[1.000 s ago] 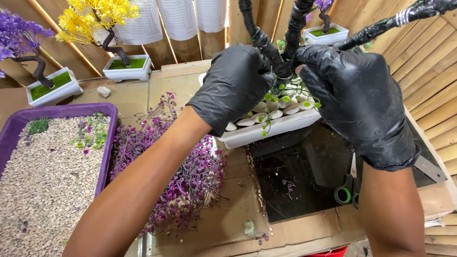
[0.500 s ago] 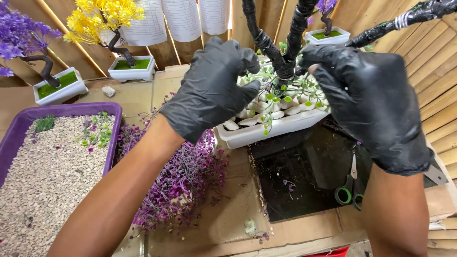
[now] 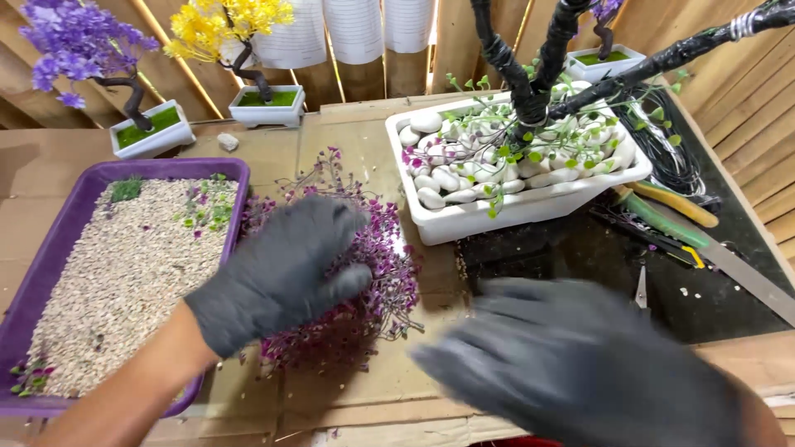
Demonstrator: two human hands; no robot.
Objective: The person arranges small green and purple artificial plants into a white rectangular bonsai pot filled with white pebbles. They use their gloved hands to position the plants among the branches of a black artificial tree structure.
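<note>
Over the tabletop (image 3: pixel 348 149) our left hand (image 3: pixel 281 269) rests, fingers (image 3: pixel 331 219) loosely spread, on purple flower sprigs (image 3: pixel 373 273); our right hand (image 3: pixel 580 372) blurs, grip unclear.

Both hands in matte black disposable gloves, nitrile-looking w/ wrinkly cuffs: left hand (image 3: pixel 281 269), right hand (image 3: pixel 571 372) (blurry). Forearms bare, no sleeves.

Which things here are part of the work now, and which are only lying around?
In the work:
left hand, resting on the purple sprigs
right hand, blurred, empty as far as shows
white planter with black trunk

Lying about:
purple tray
small yellow tree
small purple tree
pliers
wire coil
</note>
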